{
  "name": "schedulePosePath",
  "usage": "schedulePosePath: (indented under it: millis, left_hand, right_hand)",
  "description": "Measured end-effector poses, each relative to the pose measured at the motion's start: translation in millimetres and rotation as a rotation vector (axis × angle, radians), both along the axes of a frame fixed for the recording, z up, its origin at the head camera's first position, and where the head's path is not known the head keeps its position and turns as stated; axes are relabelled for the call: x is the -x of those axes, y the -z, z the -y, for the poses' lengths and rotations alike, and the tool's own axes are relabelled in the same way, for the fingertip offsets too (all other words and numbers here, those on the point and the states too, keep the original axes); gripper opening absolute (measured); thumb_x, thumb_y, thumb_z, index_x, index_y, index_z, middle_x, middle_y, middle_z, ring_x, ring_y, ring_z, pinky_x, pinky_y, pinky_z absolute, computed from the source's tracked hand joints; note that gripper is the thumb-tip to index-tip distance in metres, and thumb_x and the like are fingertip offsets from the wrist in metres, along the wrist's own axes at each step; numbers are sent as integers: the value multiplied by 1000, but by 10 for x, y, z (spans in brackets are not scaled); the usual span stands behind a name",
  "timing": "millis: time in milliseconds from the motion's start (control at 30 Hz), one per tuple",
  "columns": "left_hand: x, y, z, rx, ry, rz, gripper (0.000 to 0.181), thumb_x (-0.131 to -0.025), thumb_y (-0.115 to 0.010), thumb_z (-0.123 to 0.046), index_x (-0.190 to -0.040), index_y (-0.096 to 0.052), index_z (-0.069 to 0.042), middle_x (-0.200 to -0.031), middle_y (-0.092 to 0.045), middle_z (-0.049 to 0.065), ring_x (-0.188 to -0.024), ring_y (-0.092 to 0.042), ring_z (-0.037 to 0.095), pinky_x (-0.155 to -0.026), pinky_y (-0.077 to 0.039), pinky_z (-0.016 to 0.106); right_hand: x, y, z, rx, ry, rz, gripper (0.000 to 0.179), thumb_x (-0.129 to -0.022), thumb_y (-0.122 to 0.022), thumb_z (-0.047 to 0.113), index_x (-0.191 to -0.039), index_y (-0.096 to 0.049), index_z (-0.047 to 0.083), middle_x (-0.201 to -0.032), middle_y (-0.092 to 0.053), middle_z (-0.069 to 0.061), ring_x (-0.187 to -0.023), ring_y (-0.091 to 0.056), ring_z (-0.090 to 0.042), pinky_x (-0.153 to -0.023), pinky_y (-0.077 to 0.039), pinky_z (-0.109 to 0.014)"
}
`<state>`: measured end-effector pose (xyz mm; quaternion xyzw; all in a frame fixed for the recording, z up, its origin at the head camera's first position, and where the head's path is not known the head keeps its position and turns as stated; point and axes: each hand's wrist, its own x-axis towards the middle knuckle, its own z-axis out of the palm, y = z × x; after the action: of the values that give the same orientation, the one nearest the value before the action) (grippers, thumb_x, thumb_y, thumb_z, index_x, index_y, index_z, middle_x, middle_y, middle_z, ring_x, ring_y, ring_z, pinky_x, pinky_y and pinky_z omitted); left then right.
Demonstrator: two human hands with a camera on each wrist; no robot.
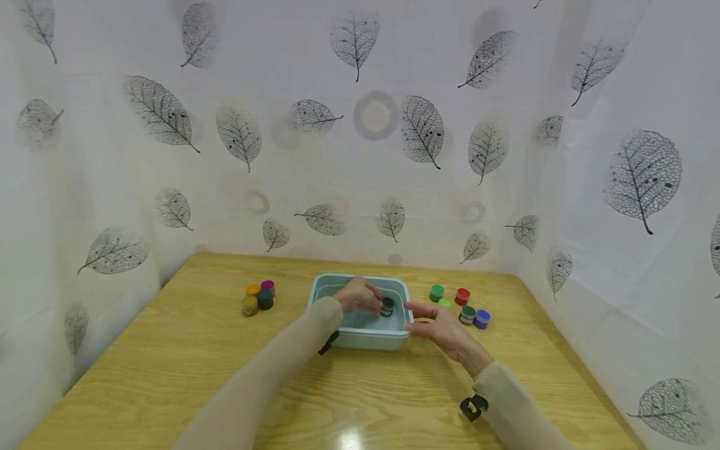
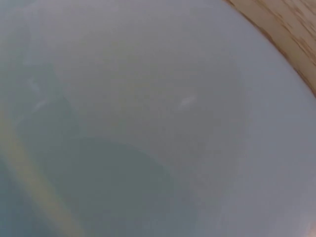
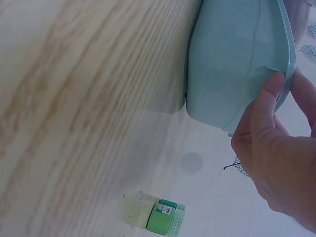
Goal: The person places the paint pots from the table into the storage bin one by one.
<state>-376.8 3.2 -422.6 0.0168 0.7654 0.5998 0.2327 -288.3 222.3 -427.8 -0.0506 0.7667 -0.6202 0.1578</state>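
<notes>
Dark-lidded small round paint jar (image 1: 387, 306) is inside the pale-blue rectangular plastic basin (image 1: 368, 342) at the left hand (image 1: 359, 295), whose grip I cannot tell, and might topple if knocked or if the right hand (image 1: 446, 331), pinching the basin's edge, jerks.

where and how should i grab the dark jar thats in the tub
Probably by its round sides, coming down from above and slightly left. The dark jar looks short and upright, the walls of the tub surround it, and the right wall is nearer than the left, leaving more finger room where the left hand is.
</notes>
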Motion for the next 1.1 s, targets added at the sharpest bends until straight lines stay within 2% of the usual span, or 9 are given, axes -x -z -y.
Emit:
schedulePosePath:
  millis: [200,367,533,633,700,767,833,967,1100]
  left_hand:
    - [-24,-29,119,-20,40,-41,36,-83,-72,5,-117,-63,10,-107,-70,23,-89,-72,30,-81,-62,39]
    - [-34,-102,232,37,101,-119,36,-85,-74,-8,-118,-65,3,-106,-72,17,-89,-71,26,-89,-59,43]
    - [-25,-211,307,69,148,-144,26,-88,-72,-14,-112,-67,-4,-110,-70,16,-95,-68,27,-96,-55,46]
    - [-58,-272,343,62,151,-160,25,-89,-71,-16,-111,-67,-5,-111,-69,17,-96,-67,28,-90,-57,43]
    - [-80,-299,376,54,152,-169,25,-88,-73,-17,-110,-68,-5,-105,-70,14,-90,-66,26,-79,-58,36]
    - [-89,-304,406,38,153,-176,25,-88,-73,-17,-109,-68,-5,-101,-70,12,-82,-64,21,-67,-55,28]
    - [-92,-309,432,26,155,-179,25,-87,-74,-17,-108,-69,-5,-96,-69,9,-78,-61,18,-60,-51,22]
    - [-91,-333,474,25,170,-208,24,-88,-73,-19,-108,-70,-6,-91,-66,5,-77,-57,18,-61,-50,23]
    - [-100,-370,531,23,193,-256,27,-87,-74,-19,-110,-69,-5,-90,-66,7,-77,-56,19,-63,-50,24]
  right_hand:
    - [-13,-13,26,6,-6,-5,64,-88,-74,15,-144,-46,3,-139,-44,-24,-106,-59,-18,-92,-57,-33]
    - [-22,-24,61,-3,1,-8,62,-89,-73,14,-144,-47,3,-139,-44,-23,-105,-59,-18,-93,-57,-35]
    - [-15,-10,64,8,5,-8,62,-88,-74,12,-144,-48,3,-138,-45,-23,-105,-59,-18,-91,-58,-32]
    - [-9,2,55,16,3,-9,62,-88,-73,12,-144,-47,2,-138,-46,-24,-105,-59,-18,-91,-58,-32]
    - [-5,7,50,21,-3,-10,62,-89,-73,11,-144,-47,2,-138,-46,-24,-105,-58,-18,-91,-58,-32]
    - [-6,10,46,23,-8,-10,62,-89,-73,11,-144,-46,2,-138,-45,-24,-106,-58,-17,-92,-57,-32]
    - [-11,7,41,23,-8,-9,63,-89,-73,11,-145,-46,2,-139,-45,-25,-106,-58,-17,-93,-57,-34]
    - [-22,-7,30,15,4,-11,63,-88,-74,12,-144,-47,2,-138,-45,-24,-106,-57,-17,-95,-56,-36]
    - [-25,-7,19,19,4,-14,63,-88,-74,12,-144,-47,2,-137,-45,-24,-106,-57,-17,-97,-55,-38]
